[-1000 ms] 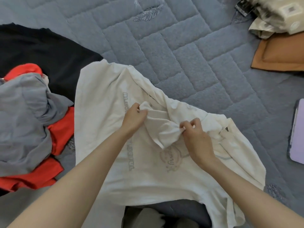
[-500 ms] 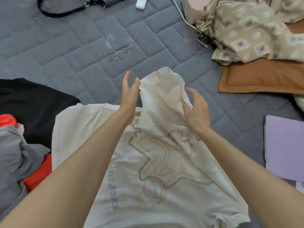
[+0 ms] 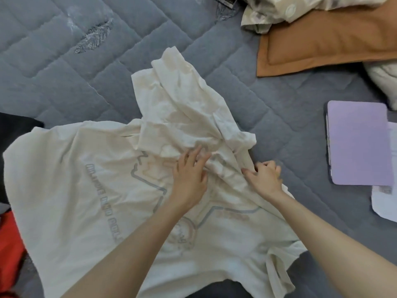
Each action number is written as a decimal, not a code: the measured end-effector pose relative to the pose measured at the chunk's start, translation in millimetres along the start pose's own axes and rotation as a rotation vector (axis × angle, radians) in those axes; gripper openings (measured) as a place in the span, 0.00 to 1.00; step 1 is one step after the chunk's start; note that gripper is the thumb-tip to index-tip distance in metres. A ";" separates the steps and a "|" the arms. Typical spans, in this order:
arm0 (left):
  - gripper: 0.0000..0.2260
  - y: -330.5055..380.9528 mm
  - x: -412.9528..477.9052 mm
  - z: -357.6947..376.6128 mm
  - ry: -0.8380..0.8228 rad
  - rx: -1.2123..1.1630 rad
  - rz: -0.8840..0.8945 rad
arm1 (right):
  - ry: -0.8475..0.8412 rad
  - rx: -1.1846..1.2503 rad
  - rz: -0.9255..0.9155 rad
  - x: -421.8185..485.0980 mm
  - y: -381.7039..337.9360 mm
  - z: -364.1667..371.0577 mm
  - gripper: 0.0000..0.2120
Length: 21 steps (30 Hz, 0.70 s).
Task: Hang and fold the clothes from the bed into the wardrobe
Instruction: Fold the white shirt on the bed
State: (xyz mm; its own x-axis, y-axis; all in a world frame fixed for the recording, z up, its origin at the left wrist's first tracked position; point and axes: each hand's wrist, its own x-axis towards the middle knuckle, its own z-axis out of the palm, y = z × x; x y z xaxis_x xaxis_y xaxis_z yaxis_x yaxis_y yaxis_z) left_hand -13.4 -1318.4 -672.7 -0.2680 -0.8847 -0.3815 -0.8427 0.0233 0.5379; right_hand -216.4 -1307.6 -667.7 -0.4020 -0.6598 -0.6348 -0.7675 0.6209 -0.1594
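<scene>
The left hand (image 3: 189,179) lies flat on the cream T-shirt (image 3: 86,201), fingers straight and spread, pressing the cloth down near the middle of the print. Just to its right, the right hand (image 3: 265,177) has its fingers curled and grips a ridge of the same shirt at its right edge, thumb pointing toward the left hand.

The shirt lies on the grey quilted bed cover (image 3: 64,87), directly in front of the person. Its broad body is spread flat from the left side down to the near edge. A crumpled, folded-over part runs from the hands away from the person, tapering toward the far middle of the bed. The grey lettering on it runs diagonally, from far-left to near-right. Which end is the collar cannot be told.

At the shirt's far-left corner sits a black garment (image 3: 15,125), and a red garment (image 3: 10,244) lies along its left edge. To the right of the right hand, apart from the shirt, a lilac cover (image 3: 361,143) rests partly over white papers (image 3: 384,203). Farther off, an orange-brown pillow (image 3: 322,44) lies under a patterned beige cloth (image 3: 279,9).
</scene>
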 end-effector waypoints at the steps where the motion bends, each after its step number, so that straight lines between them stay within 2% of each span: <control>1: 0.24 6.5 0.6 3.8 -0.030 0.010 0.011 | 0.063 0.011 -0.016 -1.6 3.2 -0.6 0.13; 4: 0.26 19.0 3.8 13.5 -0.126 0.054 0.006 | 0.384 0.249 0.042 -8.1 20.7 -12.1 0.12; 5: 0.26 22.8 5.2 15.6 -0.145 0.072 0.006 | 0.442 0.289 0.069 -9.4 30.1 -16.9 0.11; 7: 0.26 30.6 7.1 17.8 -0.159 0.077 -0.002 | 0.405 0.273 0.094 -9.3 51.3 -23.4 0.08; 10: 0.26 43.9 0.6 17.0 -0.139 0.027 -0.025 | 0.281 0.193 0.015 -14.0 72.4 -30.4 0.20; 13: 0.25 55.4 -18.4 9.9 -0.107 -0.024 -0.032 | 0.353 0.141 -0.160 -30.6 72.0 -37.4 0.19; 16: 0.24 61.6 -44.8 -2.0 -0.065 -0.122 -0.039 | 0.398 0.264 -0.337 -54.6 61.2 -44.7 0.17; 21: 0.23 67.0 -99.6 -19.9 0.076 -0.309 -0.117 | 0.182 0.421 -0.549 -98.8 44.9 -42.3 0.15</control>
State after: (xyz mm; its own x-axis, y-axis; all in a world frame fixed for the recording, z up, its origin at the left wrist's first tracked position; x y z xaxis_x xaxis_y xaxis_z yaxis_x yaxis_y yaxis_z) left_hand -33.8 -1238.1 -583.7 -0.1328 -0.9055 -0.4030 -0.6813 -0.2119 0.7007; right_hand -232.2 -1232.4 -580.1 -0.1178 -0.9614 -0.2485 -0.6399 0.2649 -0.7214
